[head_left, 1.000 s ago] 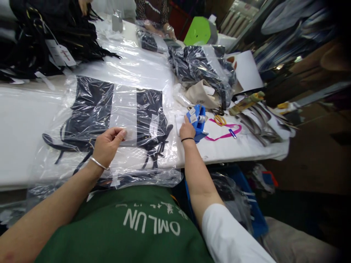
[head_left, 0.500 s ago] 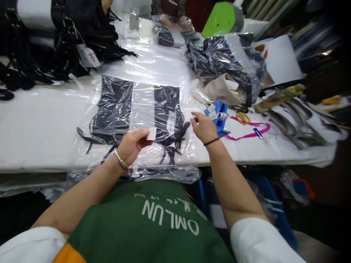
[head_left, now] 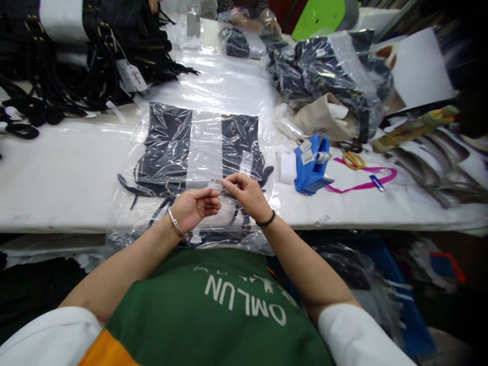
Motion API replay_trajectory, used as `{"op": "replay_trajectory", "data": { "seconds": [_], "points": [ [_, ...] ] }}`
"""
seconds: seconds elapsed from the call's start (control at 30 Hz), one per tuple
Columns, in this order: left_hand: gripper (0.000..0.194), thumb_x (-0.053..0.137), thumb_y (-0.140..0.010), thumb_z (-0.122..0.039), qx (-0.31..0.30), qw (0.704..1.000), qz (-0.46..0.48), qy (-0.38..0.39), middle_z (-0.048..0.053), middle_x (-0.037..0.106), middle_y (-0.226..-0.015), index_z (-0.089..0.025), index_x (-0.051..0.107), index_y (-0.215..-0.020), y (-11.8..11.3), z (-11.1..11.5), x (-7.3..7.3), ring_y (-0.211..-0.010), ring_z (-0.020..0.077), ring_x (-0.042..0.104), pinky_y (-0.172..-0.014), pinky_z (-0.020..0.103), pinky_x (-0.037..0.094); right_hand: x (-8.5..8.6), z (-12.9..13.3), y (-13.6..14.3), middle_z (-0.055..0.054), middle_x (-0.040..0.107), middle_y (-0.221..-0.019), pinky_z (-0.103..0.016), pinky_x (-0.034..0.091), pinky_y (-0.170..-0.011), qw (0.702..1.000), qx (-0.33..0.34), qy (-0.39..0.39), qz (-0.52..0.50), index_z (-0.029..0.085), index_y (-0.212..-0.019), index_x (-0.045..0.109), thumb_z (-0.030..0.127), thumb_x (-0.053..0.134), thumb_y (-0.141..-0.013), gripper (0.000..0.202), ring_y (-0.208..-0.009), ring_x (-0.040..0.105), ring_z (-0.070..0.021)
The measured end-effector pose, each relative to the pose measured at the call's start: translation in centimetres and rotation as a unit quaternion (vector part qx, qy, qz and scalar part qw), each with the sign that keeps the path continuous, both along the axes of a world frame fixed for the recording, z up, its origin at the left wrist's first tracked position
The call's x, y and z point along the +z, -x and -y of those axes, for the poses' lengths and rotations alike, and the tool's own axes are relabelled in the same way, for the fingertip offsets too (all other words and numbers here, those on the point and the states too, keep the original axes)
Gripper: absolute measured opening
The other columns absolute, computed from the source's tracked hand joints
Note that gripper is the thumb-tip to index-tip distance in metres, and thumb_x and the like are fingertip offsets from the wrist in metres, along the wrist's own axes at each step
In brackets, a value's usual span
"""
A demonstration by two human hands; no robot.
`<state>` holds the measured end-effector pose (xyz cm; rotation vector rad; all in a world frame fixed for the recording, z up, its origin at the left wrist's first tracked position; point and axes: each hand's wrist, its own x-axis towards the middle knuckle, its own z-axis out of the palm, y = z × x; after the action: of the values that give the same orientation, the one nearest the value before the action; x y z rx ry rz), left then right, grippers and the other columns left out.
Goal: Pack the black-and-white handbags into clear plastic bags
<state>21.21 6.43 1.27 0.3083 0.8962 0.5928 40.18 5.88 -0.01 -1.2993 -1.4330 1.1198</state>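
Note:
My left hand (head_left: 195, 207) pinches a small white barcode label (head_left: 217, 183) between thumb and forefinger. From the other side, the fingertips of my right hand (head_left: 247, 195) close on the same label's right end. Below both hands lies a black bag (head_left: 168, 140) inside a clear plastic bag (head_left: 127, 203), with a white band (head_left: 206, 140) across its middle. A white tag (head_left: 246, 162) shows through the plastic on the right. Beyond my right hand stand a blue tape dispenser (head_left: 309, 170) and a small pile of white cards (head_left: 286, 166).
Black bags with tags (head_left: 122, 56) are heaped at the back left. Further plastic-wrapped bags (head_left: 305, 66) and a beige pouch (head_left: 324, 119) lie at the back right. Yellow-handled scissors (head_left: 354, 160) and a pink strap (head_left: 389, 178) rest on the right. A co-worker's hands (head_left: 251, 21) are at the far side.
My right hand has moved left from beside the tape dispenser to meet my left hand, and now grips the label's end. My left hand has stayed above the wrapped bag, its white piece now turned.

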Motion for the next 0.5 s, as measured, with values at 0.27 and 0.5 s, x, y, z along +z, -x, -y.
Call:
{"op": "replay_trajectory", "data": {
  "seconds": [0.27,0.5],
  "points": [
    [0.034,0.069,-0.083,-0.046,-0.049,0.944,-0.153,-0.288,0.010,0.074,-0.076,-0.012,0.074,-0.081,5.0,-4.0,2.4,-0.070,0.0173,0.068,-0.070,0.029,0.053,0.8,-3.4,0.4,0.000,0.062,-0.076,-0.028,0.050,-0.068,0.999,-0.009,0.048,0.012,0.018,-0.080,0.065,0.058,0.071,-0.080,0.040,-0.070,0.057,-0.0135],
    [0.036,0.052,-0.093,-0.036,-0.043,0.671,-0.476,-0.567,0.015,0.071,-0.122,-0.013,0.073,-0.111,8.2,-18.7,-2.2,-0.120,0.0264,0.062,-0.108,0.041,0.043,0.5,-15.7,4.6,0.001,0.059,-0.072,-0.029,0.052,-0.070,0.998,-0.037,0.039,-0.039,0.018,-0.074,0.063,0.062,0.076,-0.067,0.046,-0.070,0.054,-0.0124]
  ]
}}
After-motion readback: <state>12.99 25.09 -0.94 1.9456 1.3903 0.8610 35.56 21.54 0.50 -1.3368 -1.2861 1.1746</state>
